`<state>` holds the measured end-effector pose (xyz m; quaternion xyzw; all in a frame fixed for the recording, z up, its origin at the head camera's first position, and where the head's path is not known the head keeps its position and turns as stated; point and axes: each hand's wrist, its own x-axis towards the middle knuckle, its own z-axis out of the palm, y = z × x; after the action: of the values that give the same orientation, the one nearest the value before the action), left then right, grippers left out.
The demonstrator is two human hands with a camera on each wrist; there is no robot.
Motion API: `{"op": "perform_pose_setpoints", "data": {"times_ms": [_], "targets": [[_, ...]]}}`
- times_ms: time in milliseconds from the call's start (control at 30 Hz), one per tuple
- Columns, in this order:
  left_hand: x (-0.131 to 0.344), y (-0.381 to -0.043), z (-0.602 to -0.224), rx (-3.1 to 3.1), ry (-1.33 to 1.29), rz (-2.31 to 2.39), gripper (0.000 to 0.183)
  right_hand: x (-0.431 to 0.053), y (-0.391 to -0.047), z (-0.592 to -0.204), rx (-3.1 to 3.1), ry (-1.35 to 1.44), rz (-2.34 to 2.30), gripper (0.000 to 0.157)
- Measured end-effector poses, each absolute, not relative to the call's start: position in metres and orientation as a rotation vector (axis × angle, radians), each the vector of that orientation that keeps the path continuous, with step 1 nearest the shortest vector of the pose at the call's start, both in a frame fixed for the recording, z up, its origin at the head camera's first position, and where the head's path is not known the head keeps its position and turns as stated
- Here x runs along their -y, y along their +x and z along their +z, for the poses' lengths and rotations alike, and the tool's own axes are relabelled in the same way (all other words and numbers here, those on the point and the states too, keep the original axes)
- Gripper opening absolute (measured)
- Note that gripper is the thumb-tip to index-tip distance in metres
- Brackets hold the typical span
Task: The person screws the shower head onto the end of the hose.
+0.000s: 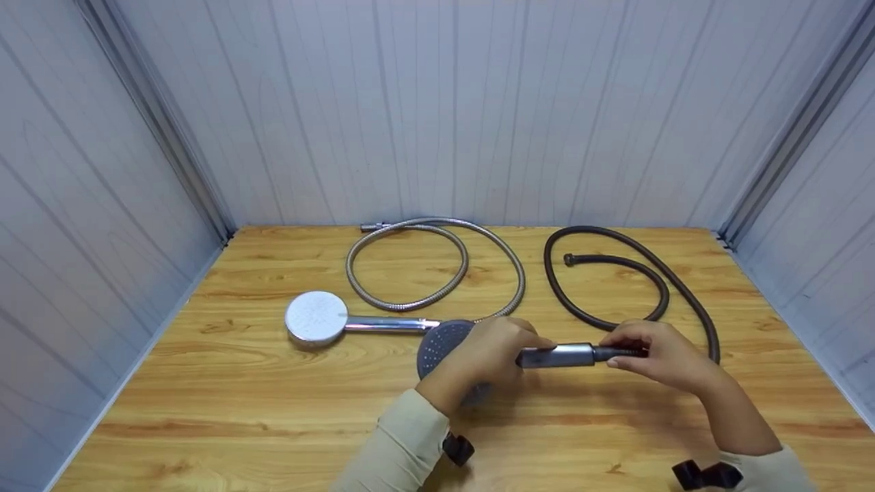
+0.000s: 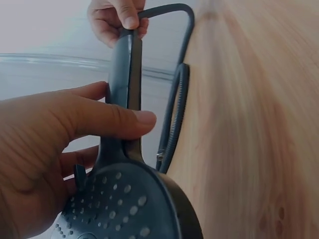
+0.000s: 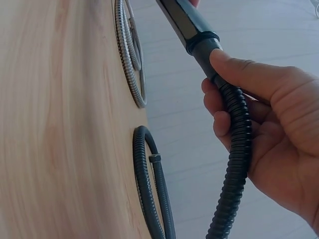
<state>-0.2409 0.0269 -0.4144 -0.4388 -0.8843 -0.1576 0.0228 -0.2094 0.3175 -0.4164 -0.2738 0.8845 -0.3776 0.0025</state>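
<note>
My left hand (image 1: 497,348) grips the dark grey shower head (image 2: 124,199) round its handle, near the head, above the table. The nozzle face is turned up, partly covered by the hand in the head view. At the handle's far end, my right hand (image 3: 279,109) pinches the collar of a black ribbed hose (image 3: 238,134) between thumb and fingers. In the right wrist view the collar meets the handle end. How far it is screwed on cannot be seen. From the right hand the hose runs back and loops on the table, its loose end nut (image 1: 569,260) lying at the back.
A chrome shower head (image 1: 316,318) lies at the left with its silver metal hose (image 1: 523,273) coiled behind it. Both lie on the wood-grain table (image 1: 239,410). White panel walls (image 1: 424,116) close the back and both sides.
</note>
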Motion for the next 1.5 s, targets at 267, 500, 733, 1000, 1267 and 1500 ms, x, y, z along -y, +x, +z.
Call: {"op": "perform_pose_setpoints", "data": {"times_ms": [267, 500, 733, 1000, 1267, 1500], "targets": [[-0.037, -0.244, -0.419, 2.752, -1.389, -0.417, 0.062, -0.328, -0.209, -0.422, -2.772, -0.795, -1.161, 0.020], [-0.046, -0.245, -0.421, 2.741, -1.409, -0.355, 0.062, -0.334, -0.207, -0.424, -2.782, -0.757, -1.111, 0.021], [-0.053, -0.246, -0.425, 2.676, -1.436, -0.303, 0.059, -0.341, -0.205, -0.426, -2.832, -0.751, -1.063, 0.021], [-0.062, -0.248, -0.425, 2.687, -1.474, -0.262, 0.056, -0.347, -0.204, -0.427, -2.812, -0.704, -1.090, 0.023], [-0.068, -0.251, -0.425, 2.687, -1.474, -0.241, 0.056, -0.352, -0.203, -0.426, -2.820, -0.676, -1.093, 0.024], [-0.077, -0.253, -0.428, 2.686, -1.443, -0.214, 0.057, -0.358, -0.202, -0.427, -2.829, -0.646, -1.100, 0.024]]}}
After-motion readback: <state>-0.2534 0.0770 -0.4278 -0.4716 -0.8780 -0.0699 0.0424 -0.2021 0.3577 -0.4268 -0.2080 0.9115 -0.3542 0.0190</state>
